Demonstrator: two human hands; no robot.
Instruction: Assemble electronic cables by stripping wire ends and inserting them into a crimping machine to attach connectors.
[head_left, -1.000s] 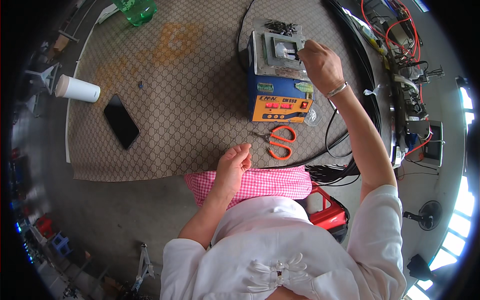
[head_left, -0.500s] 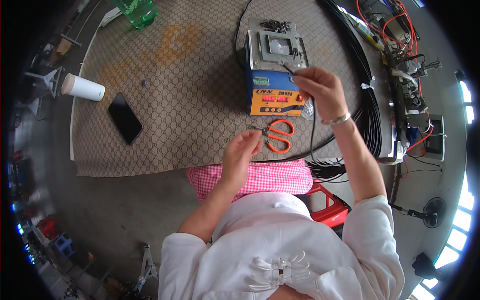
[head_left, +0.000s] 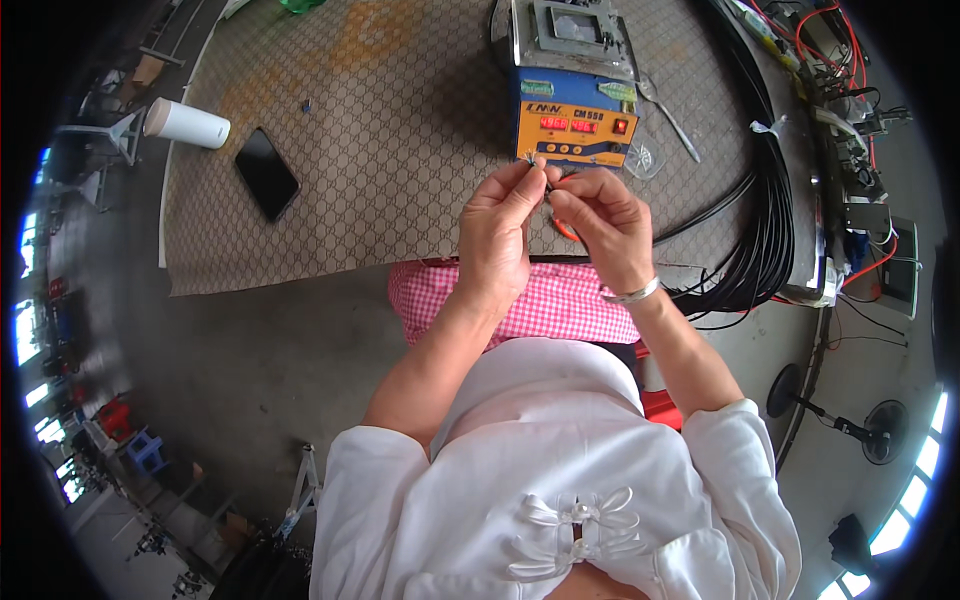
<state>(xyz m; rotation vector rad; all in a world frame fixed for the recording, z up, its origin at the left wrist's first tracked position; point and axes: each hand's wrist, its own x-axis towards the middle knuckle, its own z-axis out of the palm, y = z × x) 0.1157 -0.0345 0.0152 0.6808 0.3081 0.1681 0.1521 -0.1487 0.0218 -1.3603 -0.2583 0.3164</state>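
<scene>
My two hands meet just in front of a blue and orange solder pot (head_left: pixel 575 135), whose square metal basin (head_left: pixel 578 30) sits on top. Between left thumb and forefinger, my left hand (head_left: pixel 497 235) pinches the end of a black cable (head_left: pixel 549 186). Fine wire strands (head_left: pixel 531 158) poke out above these fingertips. My right hand (head_left: pixel 610 225) is closed on the same cable a little below its end. Partly covered by the right fingers lie orange-handled scissors (head_left: pixel 565 229); their blades are hidden.
A thick bundle of black cable (head_left: pixel 768 220) lies along the table's right side. A slim metal tool (head_left: pixel 672 122) and a clear dish (head_left: pixel 642 160) are beside the pot. At left are a phone (head_left: pixel 266 175) and a white cup (head_left: pixel 187 124). Pink checked cloth (head_left: pixel 560 300) covers my lap.
My right hand has come down from beside the pot's basin to my left hand, bringing the cable end. The left fingers now pinch that end. The whole view has shifted somewhat.
</scene>
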